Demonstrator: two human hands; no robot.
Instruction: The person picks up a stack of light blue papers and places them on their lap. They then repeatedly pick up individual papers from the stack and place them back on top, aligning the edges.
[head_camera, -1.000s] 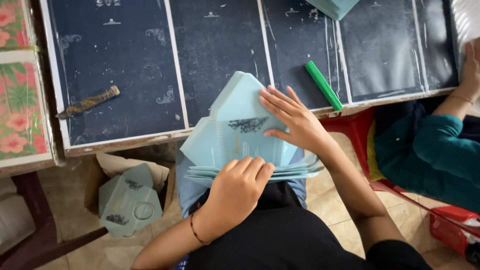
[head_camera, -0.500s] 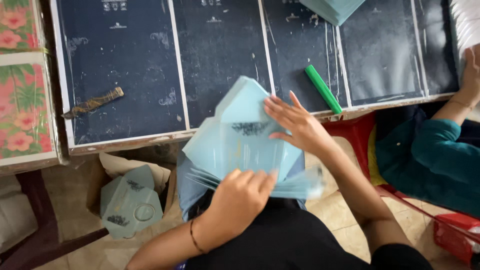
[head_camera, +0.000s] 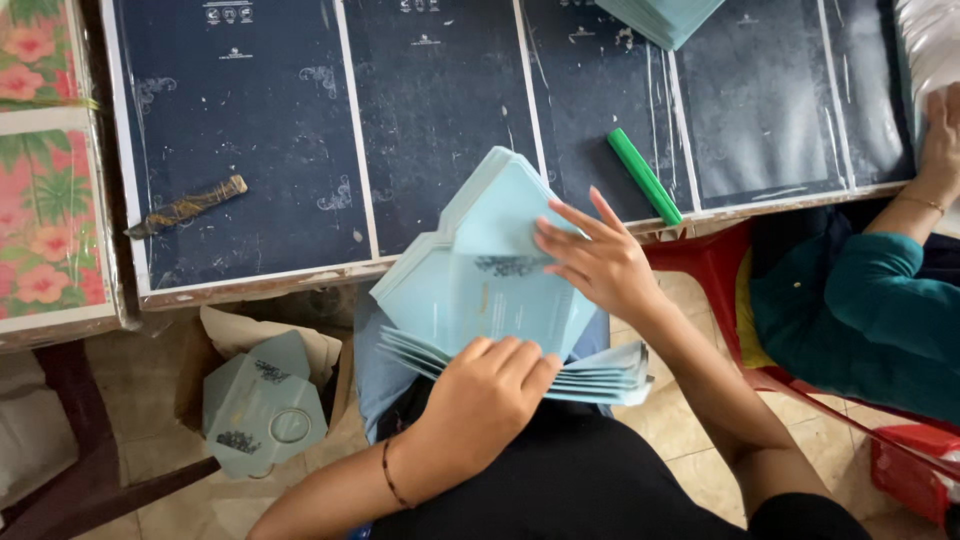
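Stack of envelopes (head_camera: 490, 290) on the lap, just before the table (head_camera: 260, 150) edge. Left hand (head_camera: 480, 400) at its near edge, right hand (head_camera: 600, 262) on its right side. Marker (head_camera: 645, 175) on table, right of stack. Box of envelopes (head_camera: 262, 400) on floor, lower left. Another person's sleeve (head_camera: 880, 300) far right.

Black top, thin bracelet (head_camera: 390, 474) on left wrist.
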